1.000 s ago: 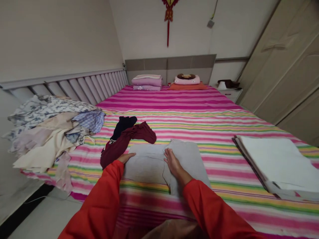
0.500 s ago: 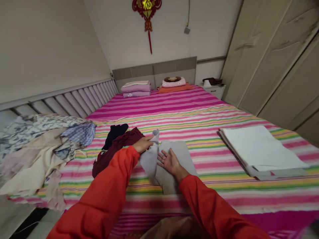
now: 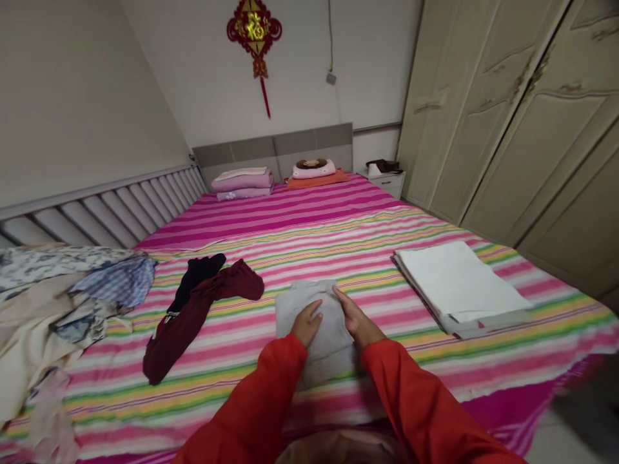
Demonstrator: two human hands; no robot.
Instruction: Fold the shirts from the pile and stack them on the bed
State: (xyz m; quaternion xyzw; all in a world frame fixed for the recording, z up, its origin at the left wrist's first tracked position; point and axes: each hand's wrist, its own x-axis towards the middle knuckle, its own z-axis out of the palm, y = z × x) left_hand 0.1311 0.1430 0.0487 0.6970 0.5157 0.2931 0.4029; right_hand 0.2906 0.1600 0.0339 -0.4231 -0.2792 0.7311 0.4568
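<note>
Left hand lies on folded grey cloth; right hand meets its right edge. Whether either grips: cannot tell. Bed beneath. Maroon garment left of hands; white folded cloth right.

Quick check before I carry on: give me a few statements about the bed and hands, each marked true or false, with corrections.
1. The left hand touches the gray cloth. True.
2. The maroon garment lies right of the gray cloth. False: the maroon garment lies to its left.
3. The white-topped stack lies right of the gray cloth. True.
4. The red ornament lies on the bed. False: the red ornament hangs on the wall.
</note>
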